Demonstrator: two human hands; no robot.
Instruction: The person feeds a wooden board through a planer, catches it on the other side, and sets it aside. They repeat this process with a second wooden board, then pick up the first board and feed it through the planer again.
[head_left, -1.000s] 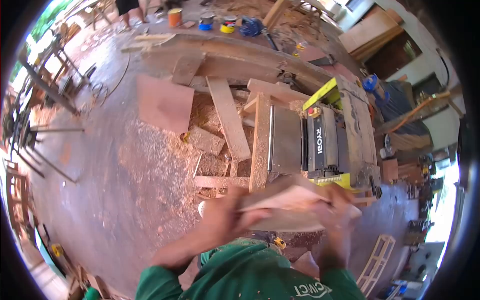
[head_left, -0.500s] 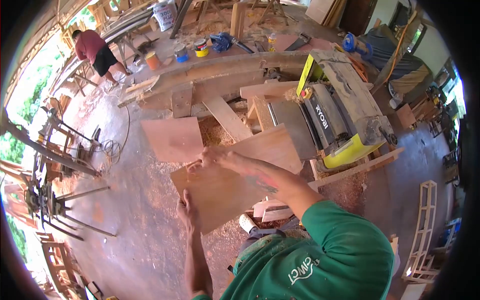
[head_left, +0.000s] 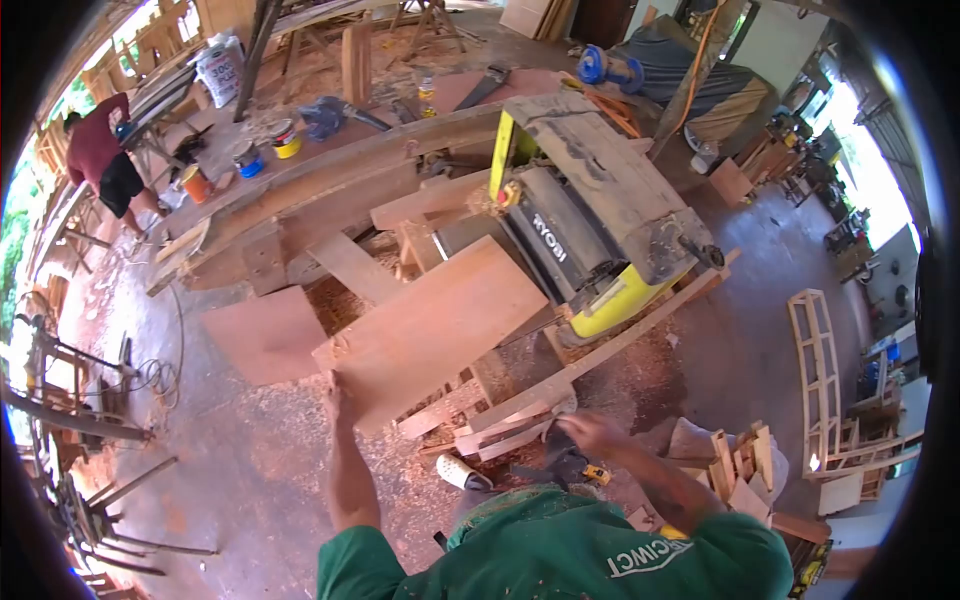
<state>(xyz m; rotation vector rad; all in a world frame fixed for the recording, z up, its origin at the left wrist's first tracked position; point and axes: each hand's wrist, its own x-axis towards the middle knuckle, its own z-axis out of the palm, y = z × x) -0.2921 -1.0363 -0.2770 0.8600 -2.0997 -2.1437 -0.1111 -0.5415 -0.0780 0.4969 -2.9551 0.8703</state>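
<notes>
A wide wooden board (head_left: 430, 325) slants across the middle, its far end at the infeed side of the Ryobi planer (head_left: 560, 235). My left hand (head_left: 340, 400) grips the board's near left edge, with the fingers partly hidden by it. Away from the board, my right hand (head_left: 588, 432) is low near my lap, beside a light, pale item at its fingertips that I cannot make out. A thin reddish panel (head_left: 265, 335) lies to the left of the board.
Long thick timbers (head_left: 330, 195) run behind the planer. Offcuts (head_left: 750, 465) are piled at the right, near a wooden ladder-like frame (head_left: 815, 380). A person (head_left: 105, 160) bends over a bench at the far left. Paint cans (head_left: 285, 140) stand behind the timbers.
My right hand has left the board and moved down to the right near my lap. The board has turned and its far end is nearer the planer. The view has shifted right.
</notes>
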